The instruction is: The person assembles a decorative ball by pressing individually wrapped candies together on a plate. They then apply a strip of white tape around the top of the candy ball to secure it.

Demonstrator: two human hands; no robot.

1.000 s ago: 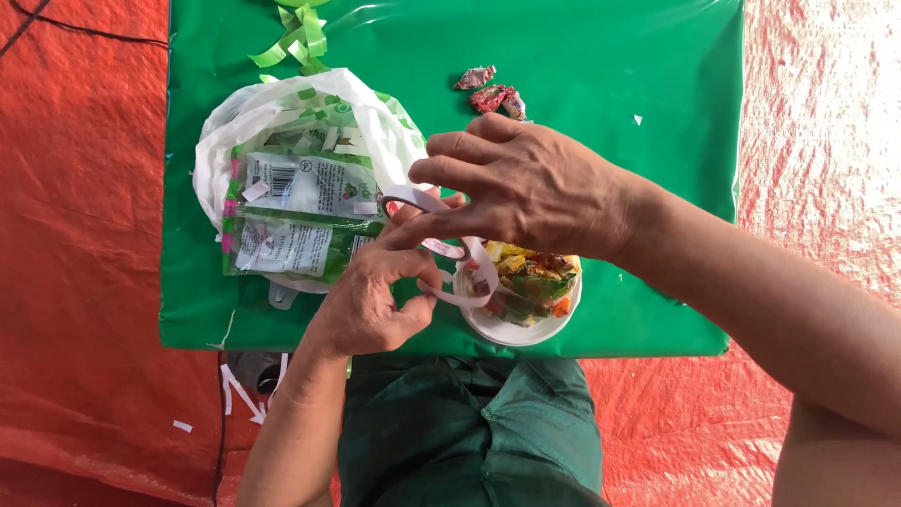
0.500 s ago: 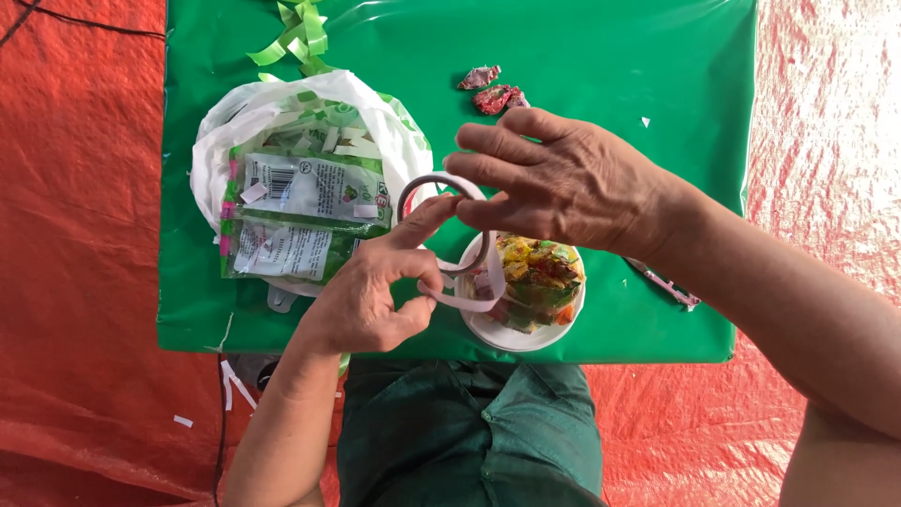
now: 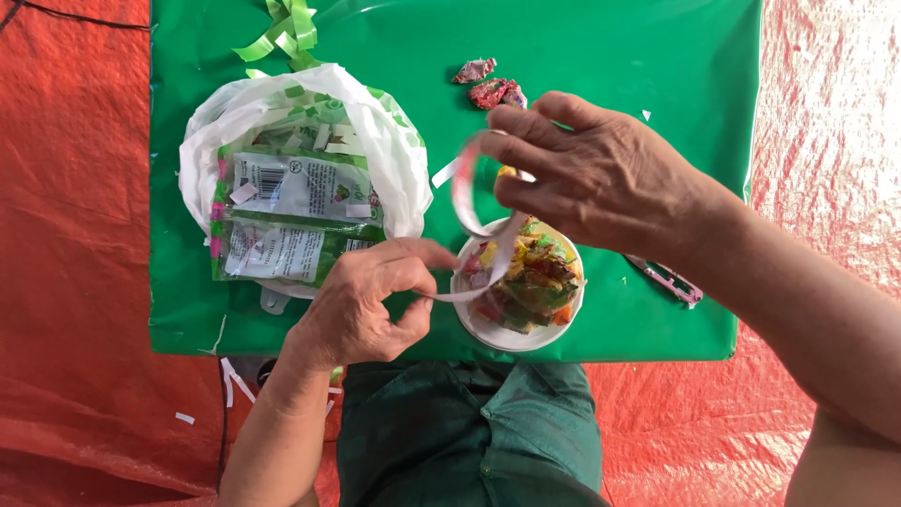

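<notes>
both hands [image 3: 366, 305] now stretch thin glossy ribbon [image 3: 465, 192] higher.

Bright, even daylight; perhaps slight blur.

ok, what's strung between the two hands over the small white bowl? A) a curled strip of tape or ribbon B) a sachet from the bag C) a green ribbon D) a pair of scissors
A: a pale curled strip runs from the right hand down to the left hand, crossing the white bowl of colourful wrapped pieces.
</notes>
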